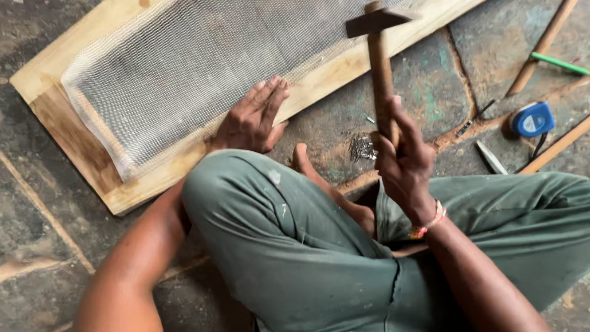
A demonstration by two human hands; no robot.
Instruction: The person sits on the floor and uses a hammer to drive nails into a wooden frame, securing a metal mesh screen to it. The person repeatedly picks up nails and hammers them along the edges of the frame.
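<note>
Head view, looking down over crossed legs in green trousers point(295, 246) on a stone floor point(37, 203).

Left hand point(253, 120) flat and open, fingers stretched together, pressed on the near rail of a wooden frame point(74, 138) right where the rail meets the edge of the wire mesh point(184, 67). Nothing gripped in it. Frame lying flat on the floor, slanting from lower left to upper right, mesh spread over its opening and lapping onto the rails.

Right hand point(402, 163) closed around the wooden handle of a hammer point(381, 74), fist low on the shaft, thumb and forefinger pointing up along it. Hammer raised upright, dark metal head at the top of the picture, over the far end of the frame's near rail. Orange-and-white beaded bracelet point(428, 224) on the right wrist.

Bare foot point(307, 169) tucked between the knees, just beside the left hand. Small heap of nails point(362, 147) on the floor between foot and hammer handle, near the right hand.

Further right, well apart from both hands: blue tape measure point(533, 118), green pencil point(560, 63), slim wooden slats point(544, 43) lying aslant, and a pale blade-like scrap point(490, 157) whose kind cannot be told.
</note>
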